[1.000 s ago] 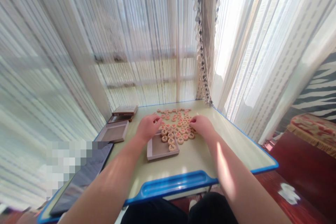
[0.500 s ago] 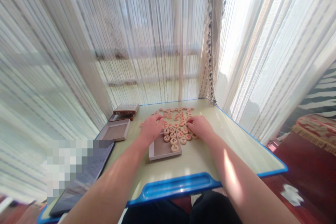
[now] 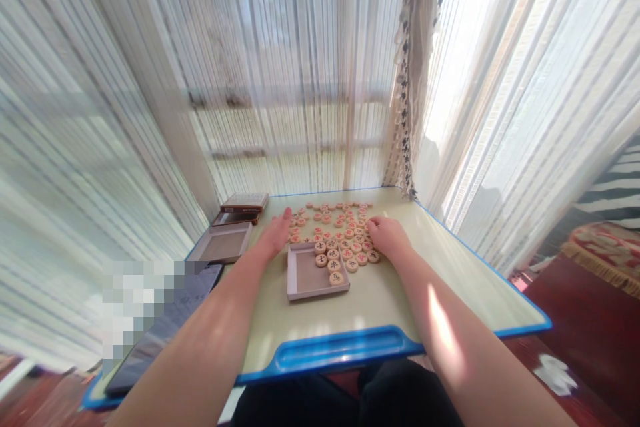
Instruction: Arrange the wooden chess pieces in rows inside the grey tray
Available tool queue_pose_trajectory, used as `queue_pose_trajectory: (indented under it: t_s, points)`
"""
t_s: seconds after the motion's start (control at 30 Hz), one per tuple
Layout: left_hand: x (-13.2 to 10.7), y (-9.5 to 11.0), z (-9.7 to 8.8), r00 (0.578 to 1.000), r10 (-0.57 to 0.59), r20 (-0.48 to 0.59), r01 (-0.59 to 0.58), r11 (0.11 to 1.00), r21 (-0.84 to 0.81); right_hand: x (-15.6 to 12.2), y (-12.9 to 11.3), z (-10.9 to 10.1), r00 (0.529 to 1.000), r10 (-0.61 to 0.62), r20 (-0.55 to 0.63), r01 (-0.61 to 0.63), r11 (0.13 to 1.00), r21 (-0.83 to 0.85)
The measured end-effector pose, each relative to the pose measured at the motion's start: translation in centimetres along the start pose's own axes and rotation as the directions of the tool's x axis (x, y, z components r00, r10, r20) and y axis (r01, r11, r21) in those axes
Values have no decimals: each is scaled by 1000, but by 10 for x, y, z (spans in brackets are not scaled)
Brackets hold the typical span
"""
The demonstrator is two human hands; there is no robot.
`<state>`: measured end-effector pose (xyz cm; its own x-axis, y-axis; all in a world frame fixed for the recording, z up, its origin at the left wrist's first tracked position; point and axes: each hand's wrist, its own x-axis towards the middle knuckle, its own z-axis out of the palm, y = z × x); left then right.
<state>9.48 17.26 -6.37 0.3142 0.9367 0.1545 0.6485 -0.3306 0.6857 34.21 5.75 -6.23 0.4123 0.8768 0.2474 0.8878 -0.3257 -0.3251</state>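
Many round wooden Chinese chess pieces (image 3: 338,222) with red or black characters lie spread over the pale tabletop. In the middle, an open shallow box tray (image 3: 305,273) holds several black-lettered pieces (image 3: 334,265) along its right side and back; its left part shows bare floor. My left hand (image 3: 275,235) is beside the left edge of the spread, just beyond the tray's back left corner, fingers stretched out and nothing visible in it. My right hand (image 3: 389,235) rests at the right edge of the pieces, fingers curled in and pressed together; whatever they hold is hidden.
Another shallow box part (image 3: 225,242) lies at the left, with a flat brown-edged box (image 3: 245,203) behind it. A dark tablet-like slab (image 3: 170,327) sits at the front left. The table's blue rim (image 3: 345,345) has a moulded recess. String curtains (image 3: 300,80) hang behind.
My left hand has moved left, away from the tray's back corner, uncovering red pieces. My right hand has drawn slightly right, its fingers more curled. The view has shifted a little.
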Motion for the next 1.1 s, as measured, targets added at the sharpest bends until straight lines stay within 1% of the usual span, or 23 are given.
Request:
queue_pose_trajectory:
  t_s: [0.07, 0.1, 0.17, 0.23, 0.3, 0.37, 0.5, 0.67, 0.73, 0.77, 0.83, 0.87, 0.93, 1.03, 1.1]
  points:
    - [-2, 0, 2, 996, -87, 32, 92, 974, -208, 2, -1, 2, 999, -41, -22, 41, 999, 19]
    - [-3, 1, 3, 994, -97, 50, 107, 949, -298, 3, -2, 3, 998, -51, -45, 52, 998, 27]
    - [-5, 4, 4, 995, -73, 67, 95, 898, -429, 4, -2, 6, 994, -81, -75, 83, 996, 30]
    - [-5, 4, 6, 997, -40, 73, 71, 860, -506, 4, -5, 7, 990, -132, -59, 132, 991, 6]
    - [-3, 3, 7, 996, -10, 94, 61, 828, -557, 3, -9, 7, 987, -161, -23, 161, 987, -24]
    - [0, 1, 8, 992, 8, 123, 68, 799, -597, 2, -13, 5, 984, -176, -16, 175, 983, -48]
    - [4, 0, 10, 989, -9, 148, 106, 743, -661, -1, -19, 2, 974, -225, -16, 224, 973, -61]
    - [3, 4, 10, 989, -9, 145, 110, 700, -706, 3, -22, 8, 983, -183, 6, 183, 983, -27]
    - [3, 7, 10, 995, -19, 103, 88, 683, -725, 4, -23, 10, 988, -151, 24, 151, 989, 1]
    - [2, 9, 10, 998, -29, 58, 62, 686, -725, 5, -23, 10, 990, -137, 18, 136, 990, 27]
    - [-1, 14, 10, 998, -26, -61, -23, 724, -690, 5, -24, 10, 992, -123, -25, 125, 985, 117]
    - [-3, 17, 10, 994, 3, -111, -75, 756, -650, 5, -25, 9, 991, -119, -54, 127, 974, 187]
    - [-9, 23, 10, 980, 106, -167, -180, 829, -529, 3, -26, 8, 989, -109, -98, 137, 921, 364]
    - [-21, 34, 11, 947, 275, -165, -313, 903, -294, -2, -28, 6, 991, -92, -97, 132, 773, 621]
    - [-31, 42, 13, 922, 367, -124, -384, 908, -168, -7, -29, 6, 994, -94, -58, 105, 658, 746]
